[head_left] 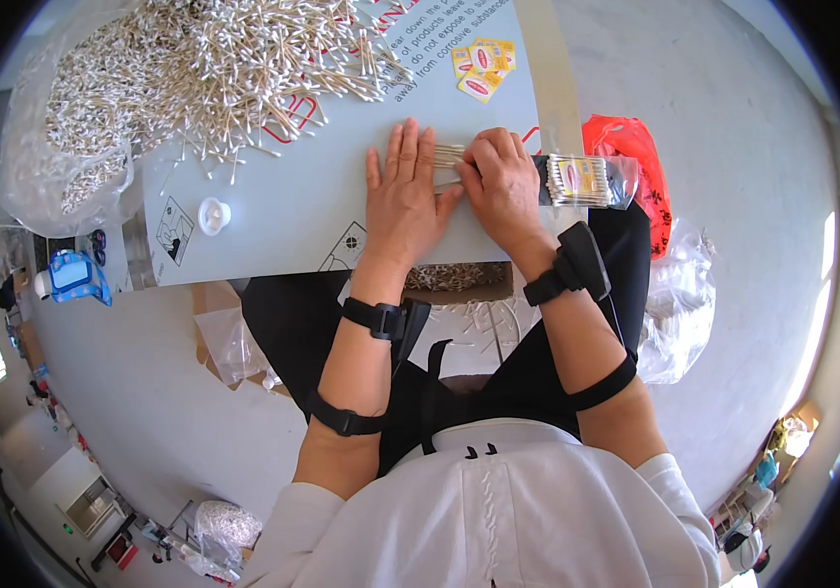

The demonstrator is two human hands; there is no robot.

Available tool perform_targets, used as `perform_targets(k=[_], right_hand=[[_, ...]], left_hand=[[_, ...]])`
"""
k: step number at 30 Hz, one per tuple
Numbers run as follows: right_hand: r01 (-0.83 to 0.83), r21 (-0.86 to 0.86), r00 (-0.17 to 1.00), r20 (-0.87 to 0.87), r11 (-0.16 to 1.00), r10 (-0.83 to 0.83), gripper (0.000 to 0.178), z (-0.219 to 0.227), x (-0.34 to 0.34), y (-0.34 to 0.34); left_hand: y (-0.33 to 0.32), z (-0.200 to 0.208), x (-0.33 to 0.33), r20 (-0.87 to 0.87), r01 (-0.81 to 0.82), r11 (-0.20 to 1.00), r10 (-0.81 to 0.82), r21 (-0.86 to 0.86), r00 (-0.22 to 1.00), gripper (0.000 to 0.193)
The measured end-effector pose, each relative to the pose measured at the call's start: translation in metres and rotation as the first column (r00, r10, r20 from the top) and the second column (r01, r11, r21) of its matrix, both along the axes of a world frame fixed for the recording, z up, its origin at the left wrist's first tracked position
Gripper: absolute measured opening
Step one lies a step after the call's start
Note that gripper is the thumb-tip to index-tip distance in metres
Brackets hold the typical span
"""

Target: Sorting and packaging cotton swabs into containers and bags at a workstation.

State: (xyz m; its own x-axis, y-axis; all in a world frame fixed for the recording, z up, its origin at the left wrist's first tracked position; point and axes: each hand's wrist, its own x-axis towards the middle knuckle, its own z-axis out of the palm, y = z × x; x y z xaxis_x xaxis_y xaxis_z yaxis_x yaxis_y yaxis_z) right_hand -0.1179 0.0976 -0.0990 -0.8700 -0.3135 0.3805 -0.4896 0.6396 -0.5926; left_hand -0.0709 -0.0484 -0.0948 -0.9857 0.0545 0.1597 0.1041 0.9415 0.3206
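Observation:
My left hand (402,211) lies palm down on the grey tabletop, its fingers stretched out, the thumb reaching toward my right hand. Between the two hands shows a small row of cotton swabs (449,154), their sticks running sideways. My right hand (501,176) has its fingers curled down over the right ends of these swabs; its fingertips are partly hidden. Just right of it, at the table's edge, is a clear bag filled with cotton swabs and a yellow card (578,177). Several yellow cards (484,67) lie farther back.
A large heap of cotton swabs (224,69) spills from a clear plastic bag (23,186) at the back left. A small white cup (212,216) stands nearer. A red bag (625,137) hangs at the right, and a box of swabs (459,279) sits below the front edge.

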Motion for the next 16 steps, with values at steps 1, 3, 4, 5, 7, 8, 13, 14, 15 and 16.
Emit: perform_targets(k=[1, 3, 4, 5, 7, 8, 13, 14, 15, 16], right_hand=[[0.031, -0.067, 0.999, 0.014, 0.997, -0.031, 0.014, -0.001, -0.001, -0.001], [0.064, -0.132, 0.998, 0.029, 0.989, -0.061, 0.011, -0.001, 0.000, 0.003], [0.103, -0.287, 0.987, 0.149, 0.952, -0.062, 0.008, 0.005, 0.001, 0.005], [0.163, -0.423, 0.962, 0.268, 0.892, -0.048, 0.006, 0.011, 0.004, 0.010], [-0.007, -0.416, 0.944, 0.297, 0.909, 0.143, 0.006, 0.030, 0.012, 0.026], [-0.176, -0.417, 0.886, 0.327, 0.891, 0.328, 0.007, 0.036, 0.019, 0.034], [-0.096, -0.455, 0.847, 0.430, 0.885, 0.313, 0.023, 0.027, 0.052, 0.036], [-0.091, -0.453, 0.848, 0.431, 0.887, 0.308, 0.023, 0.020, 0.050, 0.035], [0.087, -0.604, 0.863, 0.443, 0.793, 0.242, 0.028, 0.012, 0.048, 0.031], [0.250, -0.724, 0.866, 0.464, 0.642, 0.186, 0.035, 0.009, 0.044, 0.020]], left_hand=[[0.000, 0.003, 0.001, 0.038, 0.006, 1.000, -0.007, 0.018, 0.999, 0.064], [-0.002, 0.003, 0.001, 0.073, 0.013, 0.999, -0.016, 0.037, 0.997, 0.067], [-0.008, 0.000, 0.002, 0.001, 0.007, 0.989, -0.007, 0.148, 1.000, 0.068], [-0.012, -0.003, 0.003, -0.068, 0.014, 0.965, 0.004, 0.261, 0.998, 0.068], [-0.025, -0.009, 0.007, -0.088, -0.029, 0.825, 0.095, 0.564, 0.992, 0.064], [-0.027, -0.007, 0.009, -0.074, -0.053, 0.594, 0.188, 0.803, 0.979, 0.060], [-0.017, -0.011, 0.012, -0.114, 0.012, 0.376, 0.250, 0.927, 0.961, 0.055], [-0.009, -0.009, 0.011, -0.075, -0.007, 0.257, 0.309, 0.966, 0.948, 0.056], [-0.002, -0.006, 0.010, -0.029, -0.021, 0.134, 0.363, 0.991, 0.931, 0.056], [0.001, -0.009, 0.010, -0.040, 0.012, 0.077, 0.382, 0.997, 0.923, 0.060]])
